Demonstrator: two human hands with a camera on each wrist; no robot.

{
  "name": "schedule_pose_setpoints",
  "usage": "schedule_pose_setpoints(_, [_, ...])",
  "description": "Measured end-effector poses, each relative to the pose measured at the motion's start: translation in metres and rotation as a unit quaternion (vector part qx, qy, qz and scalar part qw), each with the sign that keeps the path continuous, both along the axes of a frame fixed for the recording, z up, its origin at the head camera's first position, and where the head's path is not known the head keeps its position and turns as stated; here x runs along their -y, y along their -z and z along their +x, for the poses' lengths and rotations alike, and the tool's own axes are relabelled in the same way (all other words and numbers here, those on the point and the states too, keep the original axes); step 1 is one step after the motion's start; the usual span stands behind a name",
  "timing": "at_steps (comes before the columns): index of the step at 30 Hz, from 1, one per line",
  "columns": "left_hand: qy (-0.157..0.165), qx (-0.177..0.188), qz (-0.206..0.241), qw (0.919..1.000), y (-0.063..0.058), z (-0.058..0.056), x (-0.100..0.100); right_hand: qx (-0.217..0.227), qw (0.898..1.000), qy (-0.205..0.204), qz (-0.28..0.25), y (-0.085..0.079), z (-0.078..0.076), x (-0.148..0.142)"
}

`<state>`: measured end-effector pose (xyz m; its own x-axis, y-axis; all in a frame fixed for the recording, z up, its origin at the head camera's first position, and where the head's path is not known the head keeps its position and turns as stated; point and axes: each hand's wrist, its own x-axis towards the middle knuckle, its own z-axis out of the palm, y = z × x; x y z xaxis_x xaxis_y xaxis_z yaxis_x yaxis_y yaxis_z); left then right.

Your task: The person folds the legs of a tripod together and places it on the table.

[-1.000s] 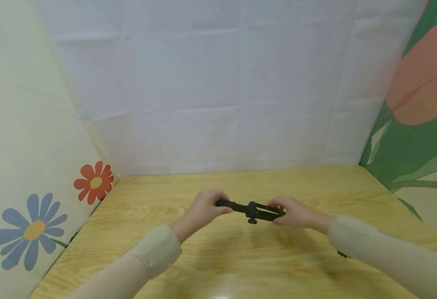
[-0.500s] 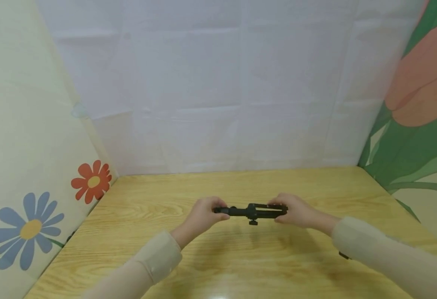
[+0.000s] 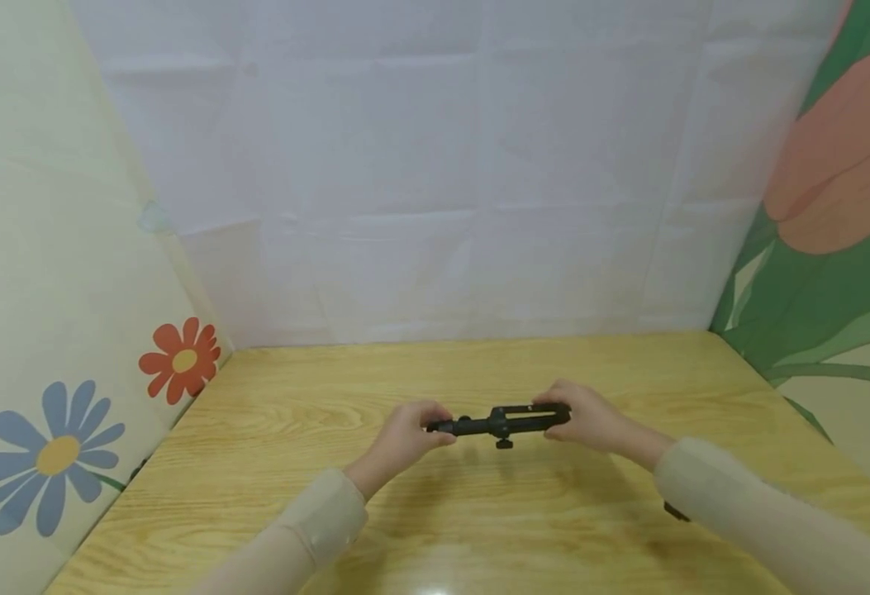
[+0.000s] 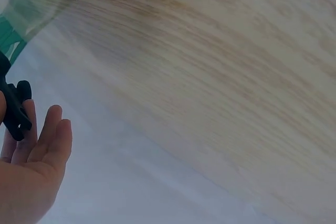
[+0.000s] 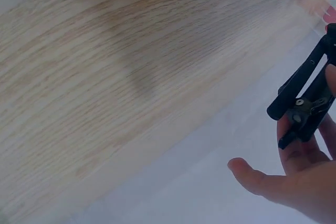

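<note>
A black folding stand (image 3: 499, 422), like a small tripod, is held nearly level above the table, with both hands on it. It has a rod on the left, a hub with a knob below it in the middle, and two slim parallel bars on the right. My left hand (image 3: 403, 435) pinches the rod's left end between thumb and fingers. At the other end, my right hand (image 3: 583, 417) grips the bars. Hinged joints show near the fingers of the right hand (image 5: 307, 177) in the right wrist view. Only one end of the stand appears beside the left hand (image 4: 37, 171) in the left wrist view.
The wood-grain table (image 3: 316, 380) reaches back to a white sheet (image 3: 375, 165). Flower-printed panels stand at the left (image 3: 26, 248) and right (image 3: 836, 297). A small dark object (image 3: 676, 511) shows under the right sleeve.
The stand's left end has dropped slightly and its right end has risen, so it has gone from sloping down rightward to about level. Both hands keep their hold.
</note>
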<state>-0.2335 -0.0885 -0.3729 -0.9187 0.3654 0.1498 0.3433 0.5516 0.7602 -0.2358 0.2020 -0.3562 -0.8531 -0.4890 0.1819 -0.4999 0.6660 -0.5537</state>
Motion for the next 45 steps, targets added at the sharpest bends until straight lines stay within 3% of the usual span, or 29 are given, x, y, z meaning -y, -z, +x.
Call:
schedule_pose_setpoints(10, [-0.002, -0.002, 0.01, 0.9999, 0.008, -0.007, 0.002, 0.014, 1.0, 0.02, -0.019, 0.01, -0.008, 0.0])
schedule_pose_setpoints(19, [-0.001, 0.002, 0.002, 1.0, 0.012, -0.011, 0.003, 0.001, 1.0, 0.008, -0.013, 0.018, -0.014, -0.001])
schedule_pose_setpoints(31, [0.012, -0.009, -0.038, 0.9991, 0.022, -0.02, 0.003, 0.006, 1.0, -0.004, 0.015, 0.03, -0.019, 0.001])
schedule_pose_setpoints(39, [0.018, 0.018, -0.043, 0.9987, 0.026, -0.019, 0.002, -0.002, 1.0, -0.004, 0.031, 0.037, -0.02, 0.003])
schedule_pose_setpoints(45, [0.015, 0.019, -0.056, 0.9981, 0.027, -0.016, 0.002, -0.006, 1.0, -0.013, 0.027, 0.039, -0.021, 0.005])
